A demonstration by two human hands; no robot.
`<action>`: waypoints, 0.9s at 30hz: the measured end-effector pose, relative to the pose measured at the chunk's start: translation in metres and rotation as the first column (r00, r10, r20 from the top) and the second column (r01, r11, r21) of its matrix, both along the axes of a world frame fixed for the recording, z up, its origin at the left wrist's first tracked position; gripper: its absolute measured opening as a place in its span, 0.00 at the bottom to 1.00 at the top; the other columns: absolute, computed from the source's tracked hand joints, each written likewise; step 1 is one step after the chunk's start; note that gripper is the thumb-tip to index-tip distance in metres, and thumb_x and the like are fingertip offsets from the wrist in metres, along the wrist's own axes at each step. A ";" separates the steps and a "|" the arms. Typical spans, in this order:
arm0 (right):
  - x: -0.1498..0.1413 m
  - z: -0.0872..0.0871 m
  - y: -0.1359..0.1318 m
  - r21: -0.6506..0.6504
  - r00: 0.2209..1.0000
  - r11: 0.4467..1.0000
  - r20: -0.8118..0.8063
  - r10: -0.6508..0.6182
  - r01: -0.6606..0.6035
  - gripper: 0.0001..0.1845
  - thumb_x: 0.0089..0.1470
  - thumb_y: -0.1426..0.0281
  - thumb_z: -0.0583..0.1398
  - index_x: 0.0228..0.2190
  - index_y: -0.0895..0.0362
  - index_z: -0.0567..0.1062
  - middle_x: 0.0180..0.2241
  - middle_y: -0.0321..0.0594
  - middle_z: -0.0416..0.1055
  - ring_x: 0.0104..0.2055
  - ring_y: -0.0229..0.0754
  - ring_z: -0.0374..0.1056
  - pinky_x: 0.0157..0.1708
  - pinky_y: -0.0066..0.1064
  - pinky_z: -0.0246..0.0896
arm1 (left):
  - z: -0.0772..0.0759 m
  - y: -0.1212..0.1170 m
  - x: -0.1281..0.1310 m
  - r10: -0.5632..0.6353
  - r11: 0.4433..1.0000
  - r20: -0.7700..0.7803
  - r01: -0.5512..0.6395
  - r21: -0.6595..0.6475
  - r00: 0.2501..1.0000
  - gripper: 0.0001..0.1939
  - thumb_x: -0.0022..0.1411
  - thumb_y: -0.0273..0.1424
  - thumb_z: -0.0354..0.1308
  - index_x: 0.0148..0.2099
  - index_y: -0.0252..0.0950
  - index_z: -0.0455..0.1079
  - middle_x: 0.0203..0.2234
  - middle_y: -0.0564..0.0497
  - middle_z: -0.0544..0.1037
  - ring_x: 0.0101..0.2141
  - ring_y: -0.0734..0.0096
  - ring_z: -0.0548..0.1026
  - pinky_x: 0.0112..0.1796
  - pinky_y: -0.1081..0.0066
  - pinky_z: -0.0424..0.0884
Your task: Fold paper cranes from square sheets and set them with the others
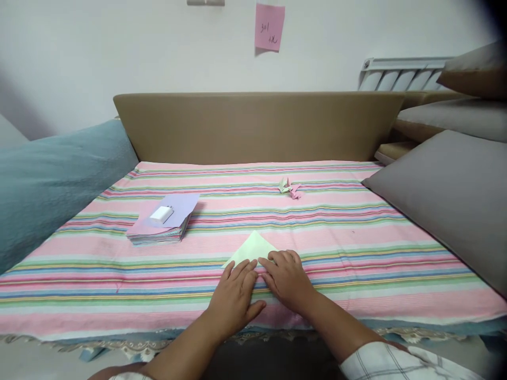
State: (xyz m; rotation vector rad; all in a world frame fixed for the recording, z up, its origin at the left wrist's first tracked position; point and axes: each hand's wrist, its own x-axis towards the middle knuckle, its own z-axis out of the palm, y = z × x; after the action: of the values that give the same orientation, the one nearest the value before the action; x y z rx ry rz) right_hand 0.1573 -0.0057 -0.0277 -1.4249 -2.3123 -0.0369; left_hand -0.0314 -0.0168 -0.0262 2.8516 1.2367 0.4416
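- Head view: a pale green paper (253, 249) lies between the hands on a striped cloth (229, 221), one point facing away.
- Left hand (234, 293): fingers outstretched, released, tips on the paper's near edge.
- Right hand (288, 279): fingers bent over its right side; whether they pinch, I cannot tell.
- Farther left: a paper stack (158, 236) bearing a white plug (161, 214).
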 end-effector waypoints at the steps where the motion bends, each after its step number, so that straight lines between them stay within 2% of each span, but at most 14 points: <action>1: 0.000 0.001 0.000 -0.005 1.000 1.000 0.002 0.003 -0.003 0.15 0.57 0.65 0.53 0.46 0.51 0.69 0.41 0.41 0.66 0.43 0.45 0.58 0.49 0.42 0.44 | 0.000 0.000 0.000 -0.001 1.000 -0.008 0.001 -0.004 1.000 0.30 0.55 0.41 0.56 0.57 0.34 0.56 0.57 0.42 0.62 0.57 0.55 0.58 0.55 0.51 0.52; 7: -0.001 0.000 0.002 0.004 1.000 1.000 -0.023 0.003 -0.003 0.09 0.57 0.67 0.52 0.36 0.52 0.72 0.36 0.39 0.67 0.41 0.43 0.58 0.50 0.42 0.42 | 0.002 0.001 -0.001 0.000 1.000 -0.029 -0.001 -0.017 1.000 0.34 0.54 0.41 0.56 0.60 0.35 0.53 0.58 0.43 0.62 0.56 0.56 0.59 0.56 0.54 0.50; 13: 0.000 0.001 0.000 0.015 1.000 1.000 -0.022 0.008 -0.007 0.14 0.56 0.67 0.54 0.44 0.50 0.70 0.38 0.39 0.68 0.40 0.43 0.59 0.50 0.42 0.43 | 0.001 0.003 0.000 0.024 0.999 -0.065 -0.026 -0.019 0.998 0.39 0.54 0.44 0.55 0.64 0.38 0.46 0.60 0.45 0.57 0.56 0.54 0.58 0.55 0.54 0.50; 19: 0.014 0.006 -0.001 0.024 0.999 0.999 -0.016 -0.036 0.037 0.10 0.56 0.68 0.54 0.36 0.49 0.75 0.29 0.37 0.67 0.34 0.40 0.59 0.49 0.43 0.43 | -0.001 0.005 -0.001 0.020 1.000 -0.077 -0.019 0.017 0.997 0.38 0.54 0.46 0.54 0.63 0.39 0.49 0.61 0.46 0.56 0.55 0.55 0.59 0.54 0.55 0.50; 27: 0.044 0.015 0.002 -0.059 0.986 0.986 0.075 -0.149 0.154 0.13 0.55 0.68 0.53 0.26 0.52 0.76 0.26 0.38 0.69 0.34 0.41 0.62 0.48 0.43 0.43 | 0.000 0.005 -0.002 0.012 1.000 -0.069 -0.013 -0.004 0.998 0.37 0.56 0.46 0.52 0.64 0.40 0.48 0.61 0.46 0.55 0.56 0.55 0.58 0.55 0.55 0.49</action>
State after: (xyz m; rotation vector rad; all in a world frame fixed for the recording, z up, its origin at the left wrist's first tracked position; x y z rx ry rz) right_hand 0.2010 -0.0036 -0.0122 -1.6553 -2.2751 -0.0580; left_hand -0.0329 -0.0117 -0.0259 2.8799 1.2650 0.3429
